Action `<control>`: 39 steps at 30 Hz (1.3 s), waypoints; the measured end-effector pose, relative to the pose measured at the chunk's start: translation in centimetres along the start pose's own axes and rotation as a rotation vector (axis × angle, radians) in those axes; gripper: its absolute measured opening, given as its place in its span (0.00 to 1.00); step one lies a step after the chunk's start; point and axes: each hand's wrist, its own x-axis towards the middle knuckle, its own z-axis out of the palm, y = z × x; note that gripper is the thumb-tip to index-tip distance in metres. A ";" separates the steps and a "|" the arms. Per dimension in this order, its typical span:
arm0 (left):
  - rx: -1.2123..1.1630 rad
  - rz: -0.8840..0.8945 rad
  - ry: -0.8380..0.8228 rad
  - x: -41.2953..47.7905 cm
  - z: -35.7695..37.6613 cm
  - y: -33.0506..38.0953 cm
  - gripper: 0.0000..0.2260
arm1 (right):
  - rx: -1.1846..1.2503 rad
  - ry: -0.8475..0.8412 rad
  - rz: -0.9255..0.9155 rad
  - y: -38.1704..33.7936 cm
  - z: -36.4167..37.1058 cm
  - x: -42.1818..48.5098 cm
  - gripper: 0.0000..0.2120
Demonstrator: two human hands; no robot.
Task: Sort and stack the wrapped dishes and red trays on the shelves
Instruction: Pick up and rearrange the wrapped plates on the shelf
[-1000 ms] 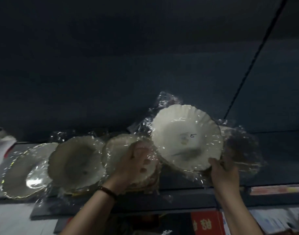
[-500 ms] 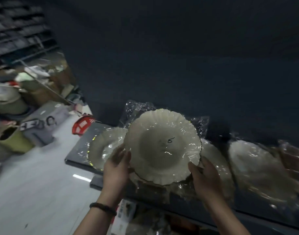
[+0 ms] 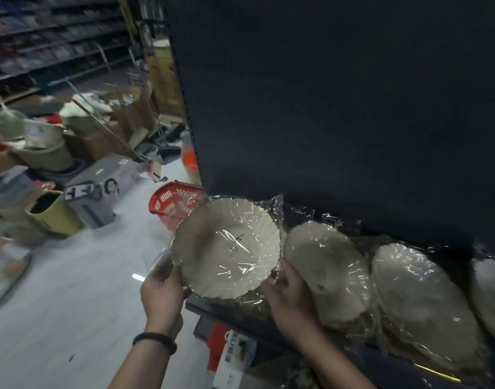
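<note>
A white scalloped dish (image 3: 226,248) wrapped in clear film, with a handwritten mark at its centre, stands tilted at the left end of the dark shelf (image 3: 201,306). My left hand (image 3: 162,293) grips its lower left rim and my right hand (image 3: 288,299) grips its lower right rim. To its right, three more wrapped dishes lean in a row: one (image 3: 327,270) just beside it, another (image 3: 420,299) further right, and a third (image 3: 490,299) cut off by the frame edge.
A red shopping basket (image 3: 170,203) sits on the pale floor behind the held dish. Boxes, bins and a yellow-green container (image 3: 55,214) crowd the floor at left. A dark back panel (image 3: 339,108) rises above the shelf. Boxed goods (image 3: 235,355) sit on the shelf below.
The view has swung left, bringing the aisle floor and the red basket into sight. Both hands have carried the marked dish along the row to the shelf's left end.
</note>
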 end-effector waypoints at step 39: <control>0.177 -0.289 -0.103 14.4 0.4 -9.4 0.27 | -0.333 -0.188 0.091 1.2 9.2 4.2 0.51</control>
